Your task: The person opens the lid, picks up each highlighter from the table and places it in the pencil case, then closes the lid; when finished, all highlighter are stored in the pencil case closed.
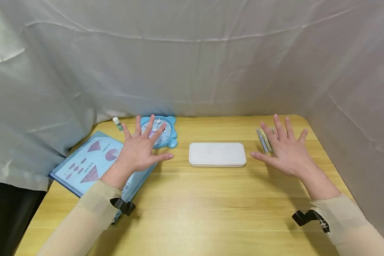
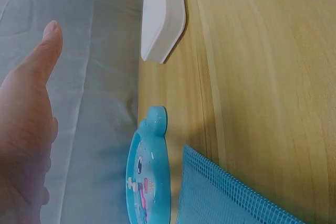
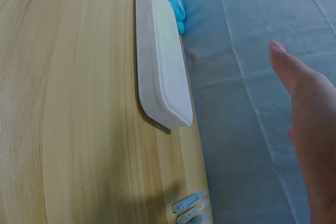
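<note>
My left hand hovers with fingers spread over the edge of a blue mesh-edged folder, partly covering a light-blue toy clock behind it. My right hand is held up at the right, fingers apart. Small slim pieces, one bluish, lie partly hidden beyond its thumb and fingers. Between the hands sits a closed white oblong case. Neither hand holds anything. The left wrist view shows the clock and a corner of the case apart from the left hand.
A small white-capped bottle or stick with a green label stands at the back left, near the left fingertips. Grey cloth hangs behind and beside the wooden table. Printed purple shapes show on the folder.
</note>
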`<state>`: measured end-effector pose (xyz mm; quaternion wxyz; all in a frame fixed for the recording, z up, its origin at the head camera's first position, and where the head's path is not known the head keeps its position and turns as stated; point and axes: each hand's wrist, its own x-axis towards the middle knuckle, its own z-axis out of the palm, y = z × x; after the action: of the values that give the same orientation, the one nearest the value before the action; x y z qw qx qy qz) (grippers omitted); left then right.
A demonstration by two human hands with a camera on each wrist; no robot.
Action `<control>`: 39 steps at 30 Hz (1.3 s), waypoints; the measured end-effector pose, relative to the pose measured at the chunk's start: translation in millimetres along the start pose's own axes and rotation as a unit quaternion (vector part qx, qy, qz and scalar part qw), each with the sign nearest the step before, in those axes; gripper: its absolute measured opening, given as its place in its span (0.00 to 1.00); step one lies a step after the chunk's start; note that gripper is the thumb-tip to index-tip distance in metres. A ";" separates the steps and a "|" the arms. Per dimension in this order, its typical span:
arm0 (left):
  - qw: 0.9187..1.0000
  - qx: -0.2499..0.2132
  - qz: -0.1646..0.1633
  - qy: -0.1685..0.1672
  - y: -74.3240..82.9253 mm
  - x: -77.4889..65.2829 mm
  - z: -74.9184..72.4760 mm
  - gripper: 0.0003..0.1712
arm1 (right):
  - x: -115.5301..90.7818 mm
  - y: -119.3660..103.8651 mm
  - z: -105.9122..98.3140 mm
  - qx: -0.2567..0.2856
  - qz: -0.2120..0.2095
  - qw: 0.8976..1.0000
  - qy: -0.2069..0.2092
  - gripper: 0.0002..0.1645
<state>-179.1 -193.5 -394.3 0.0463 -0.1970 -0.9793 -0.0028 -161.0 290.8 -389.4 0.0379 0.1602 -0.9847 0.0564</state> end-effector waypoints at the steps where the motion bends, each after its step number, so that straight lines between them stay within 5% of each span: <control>1: 1.000 -0.001 0.002 -0.001 0.8 0.2 -0.4 0.65 | -0.4 -0.4 -0.4 0.000 0.000 1.000 0.000 0.66; 12: 0.997 -0.069 0.018 0.004 9.3 2.6 -0.6 0.59 | -1.2 -17.5 -5.0 0.055 -0.033 0.998 0.011 0.60; 19: 0.987 -0.154 0.024 0.038 19.9 3.1 8.7 0.44 | 3.1 -25.0 0.6 0.153 -0.083 0.983 0.051 0.48; 25: 0.954 -0.296 0.007 0.042 29.3 10.9 20.6 0.39 | 5.5 -27.0 10.0 0.285 -0.093 0.950 0.089 0.40; 32: 0.888 -0.460 0.002 0.018 38.6 21.5 45.6 0.39 | 12.3 -29.3 30.7 0.408 -0.065 0.908 0.065 0.39; 34: 0.879 -0.477 0.001 0.012 42.5 23.8 52.9 0.42 | 14.7 -30.6 36.7 0.417 -0.059 0.905 0.057 0.39; 39: 0.871 -0.491 -0.003 -0.006 53.3 30.2 67.2 0.52 | 19.7 -35.5 48.7 0.412 -0.062 0.908 0.047 0.42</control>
<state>-192.2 -131.1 -459.2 -0.0625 -0.1918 -0.8523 -0.4826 -171.1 245.2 -432.3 0.0178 0.2198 -0.8591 0.4618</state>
